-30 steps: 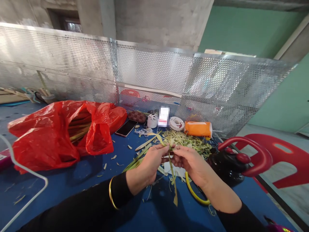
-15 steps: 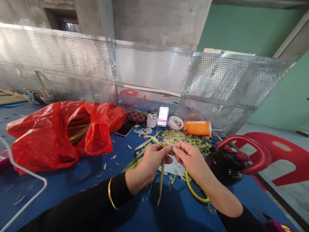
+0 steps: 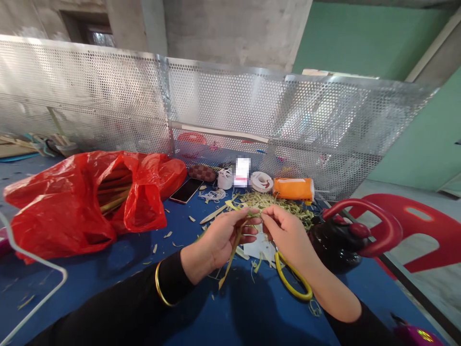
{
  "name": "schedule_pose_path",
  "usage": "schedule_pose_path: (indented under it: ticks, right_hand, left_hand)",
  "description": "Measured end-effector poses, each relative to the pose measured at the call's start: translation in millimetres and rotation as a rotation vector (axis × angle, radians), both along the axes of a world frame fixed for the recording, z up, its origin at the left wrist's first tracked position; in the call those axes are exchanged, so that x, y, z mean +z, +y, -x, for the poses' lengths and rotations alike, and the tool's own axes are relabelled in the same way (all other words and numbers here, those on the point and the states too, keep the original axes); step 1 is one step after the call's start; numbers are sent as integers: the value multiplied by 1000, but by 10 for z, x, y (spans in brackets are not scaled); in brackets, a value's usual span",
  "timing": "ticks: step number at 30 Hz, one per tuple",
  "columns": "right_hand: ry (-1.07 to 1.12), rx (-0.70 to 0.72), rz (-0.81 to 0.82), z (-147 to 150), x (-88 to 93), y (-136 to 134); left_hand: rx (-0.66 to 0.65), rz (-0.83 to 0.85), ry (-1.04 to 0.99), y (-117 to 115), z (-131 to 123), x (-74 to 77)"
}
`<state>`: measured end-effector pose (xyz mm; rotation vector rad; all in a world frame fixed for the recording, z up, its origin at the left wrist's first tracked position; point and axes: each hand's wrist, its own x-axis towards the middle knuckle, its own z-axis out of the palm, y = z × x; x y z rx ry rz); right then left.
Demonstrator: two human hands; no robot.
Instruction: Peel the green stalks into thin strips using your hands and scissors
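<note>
A pale green-yellow plant strip [image 3: 232, 253] passes through the fingers of my left hand [image 3: 225, 240], its tail hanging below them toward the table. My left thumb and fingers are closed on it. Close by on the right, my right hand [image 3: 284, 233] pinches with thumb and index finger at the strip's upper part; the exact contact is hidden by the fingertips. Under my right wrist lie yellow-handled scissors [image 3: 288, 284], their blades mostly covered. Behind both hands spreads a heap of cut plant shreds [image 3: 290, 209], and a white sheet [image 3: 257, 247] shows beneath the hands.
At left lies a red plastic bag [image 3: 61, 206] holding dry stalks. A phone [image 3: 186, 191], white thread spool [image 3: 225, 179], tape roll [image 3: 262, 181] and orange packet [image 3: 293, 189] line the back, before a perforated metal screen [image 3: 219, 96]. A dark kettle [image 3: 333, 245] stands right.
The strip's hanging tail has swung left and now slants under my left hand. My left fingers have spread a little and turned; my right hand keeps its pinch close beside them.
</note>
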<state>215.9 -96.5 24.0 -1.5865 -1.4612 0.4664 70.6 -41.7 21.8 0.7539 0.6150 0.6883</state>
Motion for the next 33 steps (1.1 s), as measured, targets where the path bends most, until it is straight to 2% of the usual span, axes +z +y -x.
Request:
schedule_pose_path:
  ticks: [3,7,10,13,16,19,21,29,33]
  right_hand:
    - [54,-10,-42,1,-2,0]
    - [16,14,-103,-3,-9,19]
    - [169,57,-14,4,-46,43]
    - [399,53,37,26,-105,66]
    - [557,39,0,59,-150,81]
    - [637,29,-43,98,-153,88]
    - [655,29,-51,122,-143,88]
    - [736,52,-36,169,-204,90]
    - [791,24,-52,172,-210,102]
  left_hand:
    - [35,-79,41,-29,-29,-12]
    - [24,-293,206,-67,-53,-42]
    - [-28,-364,302,-74,-48,-64]
    - [-45,-291,276,-67,-41,-69]
    - [-62,-98,150,-39,-37,-62]
    - [-93,73,81,1,-36,-64]
    - [-83,119,81,16,-39,-75]
    - [69,-27,141,-60,-75,-83]
    - [56,-44,129,-76,-70,-65]
